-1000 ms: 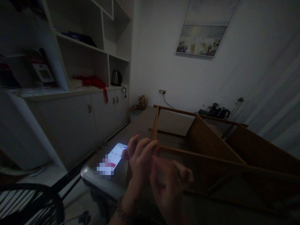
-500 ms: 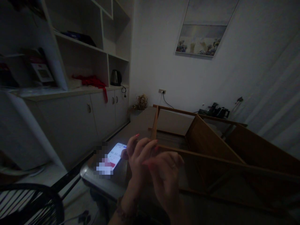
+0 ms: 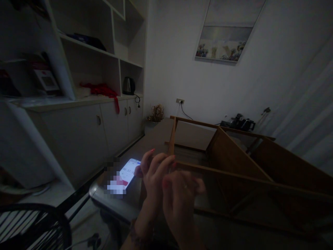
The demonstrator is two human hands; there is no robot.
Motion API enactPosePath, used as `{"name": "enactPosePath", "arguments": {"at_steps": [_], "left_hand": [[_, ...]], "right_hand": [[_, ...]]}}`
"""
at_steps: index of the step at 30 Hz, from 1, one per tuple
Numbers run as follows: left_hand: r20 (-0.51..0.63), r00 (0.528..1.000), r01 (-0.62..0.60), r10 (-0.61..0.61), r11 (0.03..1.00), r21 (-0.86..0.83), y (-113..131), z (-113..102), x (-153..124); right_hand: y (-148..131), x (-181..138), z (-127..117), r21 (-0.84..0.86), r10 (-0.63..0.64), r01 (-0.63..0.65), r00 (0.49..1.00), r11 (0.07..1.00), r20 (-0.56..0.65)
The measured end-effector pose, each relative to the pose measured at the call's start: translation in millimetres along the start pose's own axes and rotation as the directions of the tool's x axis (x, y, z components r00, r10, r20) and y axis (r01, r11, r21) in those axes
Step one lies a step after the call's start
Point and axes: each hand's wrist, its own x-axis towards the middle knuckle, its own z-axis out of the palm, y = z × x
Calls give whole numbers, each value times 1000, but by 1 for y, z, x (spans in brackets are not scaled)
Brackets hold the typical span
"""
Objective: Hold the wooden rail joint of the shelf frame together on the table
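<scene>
My left hand (image 3: 156, 172) is raised over the near end of the table, its fingers bent and its index finger curled toward my right hand. Whatever may be between its fingertips is too dark to make out. Close against it on the right is my right hand (image 3: 179, 194), with fingers folded in and a ring showing; it is slightly blurred, and anything it pinches is hidden. A lit phone (image 3: 129, 170) with timer digits lies on the table just left of my left hand. Beyond both hands, a brown wooden shelf frame (image 3: 234, 156) lies on its side.
The table (image 3: 153, 139) stretches toward the wall. White cabinets (image 3: 88, 128) line the left, with a kettle (image 3: 128, 85) and red cloth (image 3: 101, 91) above. A black fan-like grille (image 3: 33, 222) stands at lower left. Dark appliances (image 3: 241, 123) sit behind the frame.
My right hand has turned and its fingers have curled in more, shifting slightly down. My left hand, the phone and the wooden frame have stayed in place.
</scene>
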Motion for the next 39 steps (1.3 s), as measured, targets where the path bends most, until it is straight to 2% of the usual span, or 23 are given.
{"name": "enactPosePath", "arguments": {"at_steps": [5, 8, 11, 14, 19, 22, 25, 31, 36, 39], "left_hand": [[6, 1000, 3, -3, 1000, 16, -1, 0, -1], [41, 998, 42, -42, 999, -4, 0, -1, -3], [59, 998, 32, -31, 999, -28, 1, -2, -2], [38, 999, 20, -18, 999, -41, 2, -3, 0], [30, 999, 25, -24, 999, -36, 3, -4, 3], [37, 999, 21, -19, 999, -40, 3, -3, 2], [14, 1000, 18, -18, 1000, -13, 3, -2, 0], [2, 1000, -1, 1, 1000, -4, 0, 1, 0], [13, 1000, 25, -24, 999, -32, 1, 2, -2], [24, 999, 40, -39, 999, -36, 2, 1, -2]], "right_hand": [[8, 0, -6, -82, -45, 46, 999, 996, 10], [17, -2, -9, -13, -33, 33, 999, 999, -1], [20, -4, -12, 73, 16, -11, 997, 997, -70], [16, -2, -13, 73, -17, 24, 995, 997, -101], [10, 1, -13, 27, -127, 127, 992, 992, 16], [11, -1, -12, 82, -90, 84, 994, 993, 68], [13, -6, -10, 56, -58, 54, 995, 997, 75], [14, -15, -5, 5, -75, 75, 997, 997, 34], [23, -23, -7, 111, -69, 75, 996, 991, -52], [27, -20, -10, 170, -42, 46, 999, 984, -27]]}}
